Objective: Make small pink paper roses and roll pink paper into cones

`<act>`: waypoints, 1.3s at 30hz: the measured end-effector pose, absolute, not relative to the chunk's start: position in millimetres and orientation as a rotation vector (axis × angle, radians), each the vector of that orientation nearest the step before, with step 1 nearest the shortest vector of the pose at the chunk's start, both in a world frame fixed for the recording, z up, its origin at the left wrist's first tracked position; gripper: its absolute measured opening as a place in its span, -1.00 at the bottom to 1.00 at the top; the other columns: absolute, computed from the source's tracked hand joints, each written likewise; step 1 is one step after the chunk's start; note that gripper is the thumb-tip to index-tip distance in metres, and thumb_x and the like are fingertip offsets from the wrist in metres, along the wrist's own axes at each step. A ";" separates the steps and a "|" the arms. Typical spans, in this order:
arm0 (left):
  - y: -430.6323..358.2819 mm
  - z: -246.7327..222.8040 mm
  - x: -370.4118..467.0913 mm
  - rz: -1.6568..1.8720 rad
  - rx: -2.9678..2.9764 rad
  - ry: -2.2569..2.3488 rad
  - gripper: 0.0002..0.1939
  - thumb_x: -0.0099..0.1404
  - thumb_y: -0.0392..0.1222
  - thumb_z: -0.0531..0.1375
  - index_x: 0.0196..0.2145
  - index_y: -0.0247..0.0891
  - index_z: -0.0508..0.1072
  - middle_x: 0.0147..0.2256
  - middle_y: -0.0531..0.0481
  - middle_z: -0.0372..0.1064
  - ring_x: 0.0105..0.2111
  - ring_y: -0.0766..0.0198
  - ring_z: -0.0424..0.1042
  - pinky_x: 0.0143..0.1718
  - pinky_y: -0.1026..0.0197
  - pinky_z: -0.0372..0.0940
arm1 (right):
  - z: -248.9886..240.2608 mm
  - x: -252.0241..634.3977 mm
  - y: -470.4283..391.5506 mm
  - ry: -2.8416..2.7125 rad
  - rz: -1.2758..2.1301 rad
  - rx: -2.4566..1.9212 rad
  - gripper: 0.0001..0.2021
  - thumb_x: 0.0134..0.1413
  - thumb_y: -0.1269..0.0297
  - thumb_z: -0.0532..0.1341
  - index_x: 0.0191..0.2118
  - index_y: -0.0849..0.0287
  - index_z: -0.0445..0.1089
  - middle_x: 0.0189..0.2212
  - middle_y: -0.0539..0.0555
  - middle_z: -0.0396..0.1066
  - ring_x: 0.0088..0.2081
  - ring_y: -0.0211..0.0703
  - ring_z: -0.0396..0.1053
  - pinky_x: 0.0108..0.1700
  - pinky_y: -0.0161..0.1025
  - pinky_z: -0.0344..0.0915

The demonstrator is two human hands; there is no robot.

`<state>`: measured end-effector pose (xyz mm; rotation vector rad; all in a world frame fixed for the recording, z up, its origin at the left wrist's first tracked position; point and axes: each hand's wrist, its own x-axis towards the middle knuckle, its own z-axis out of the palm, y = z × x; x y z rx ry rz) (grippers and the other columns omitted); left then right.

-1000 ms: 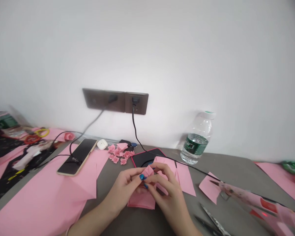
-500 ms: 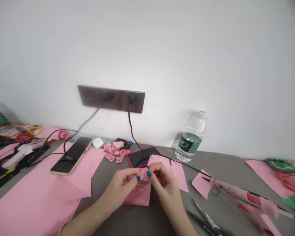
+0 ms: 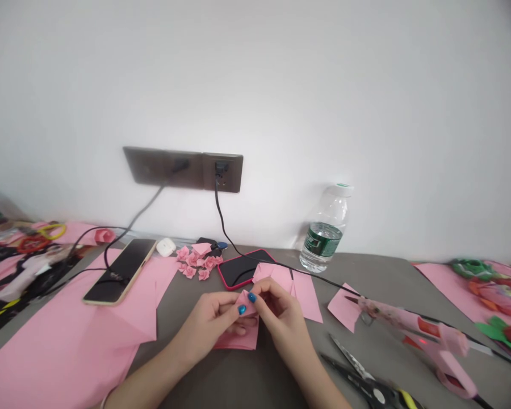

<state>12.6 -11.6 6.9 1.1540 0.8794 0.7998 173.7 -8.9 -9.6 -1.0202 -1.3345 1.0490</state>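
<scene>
Between my two hands is a small folded piece of pink paper (image 3: 246,302), held a little above the table. My left hand (image 3: 219,318) pinches its lower left side, thumb on top. The thumb and fingertips of my right hand (image 3: 276,307) press on its upper right corner. Under my hands lies a pink paper square (image 3: 241,341), partly covered by my fingers. Several small pink paper roses (image 3: 196,261) sit in a cluster beyond my left hand. Just behind my right hand, more pink sheets (image 3: 304,295) overlap a red-edged phone (image 3: 238,268).
Large pink sheets (image 3: 68,346) and a phone (image 3: 121,270) lie at left. A water bottle (image 3: 323,230) stands by the wall. On the right are a pink glue gun (image 3: 413,324) with a red light and open scissors (image 3: 366,383). Black cables run from the wall socket (image 3: 223,173).
My fingers have shifted on the folded paper, and its pink face shows flatter under my thumbs. The view has turned slightly, bringing more of the scissors and glue gun into sight.
</scene>
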 end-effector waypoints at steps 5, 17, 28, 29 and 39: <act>-12.4 9.0 13.0 0.787 1.153 0.879 -0.57 0.28 0.10 0.27 -0.09 -0.30 0.61 -0.27 -0.13 0.57 -0.25 0.14 0.57 -0.23 0.23 0.47 | -9.1 175.2 -7.8 -1.344 1.059 -1.029 -0.72 0.11 0.04 0.27 -0.43 0.15 0.40 -0.48 0.01 0.33 -0.43 -0.18 0.24 -0.38 -0.27 0.20; -16.2 6.8 14.9 0.784 1.189 0.939 -0.46 0.27 0.13 0.26 0.07 -0.28 0.50 -0.32 -0.12 0.58 -0.31 0.13 0.58 -0.23 0.18 0.48 | -18.3 176.0 -7.3 -1.357 1.090 -1.078 -0.68 0.13 -0.01 0.26 -0.42 0.15 0.37 -0.50 -0.01 0.31 -0.45 -0.20 0.23 -0.40 -0.28 0.18; -8.1 8.4 10.2 0.862 1.123 1.010 -0.52 0.13 0.18 0.34 -0.27 -0.35 0.62 -0.39 -0.18 0.60 -0.38 0.10 0.59 -0.36 0.21 0.47 | -20.9 176.0 -3.3 -1.201 1.218 -0.960 -0.66 0.09 -0.05 0.29 -0.43 0.14 0.34 -0.52 -0.03 0.28 -0.48 -0.24 0.23 -0.43 -0.31 0.22; -7.6 8.2 9.7 0.873 1.125 1.022 -0.52 0.13 0.18 0.34 -0.28 -0.35 0.62 -0.40 -0.18 0.60 -0.39 0.10 0.59 -0.37 0.22 0.47 | -21.4 176.0 -3.2 -1.200 1.239 -0.949 -0.67 0.09 -0.05 0.30 -0.41 0.14 0.36 -0.51 -0.02 0.31 -0.47 -0.23 0.25 -0.42 -0.31 0.23; -7.8 6.7 6.7 0.942 1.283 1.045 -0.60 0.22 0.15 0.29 -0.30 -0.28 0.64 -0.43 -0.09 0.56 -0.43 0.23 0.51 -0.37 0.30 0.43 | -11.4 177.7 -6.9 -1.267 1.287 -0.979 -0.64 0.09 -0.05 0.29 -0.47 0.16 0.38 -0.56 -0.02 0.33 -0.48 -0.22 0.24 -0.40 -0.29 0.19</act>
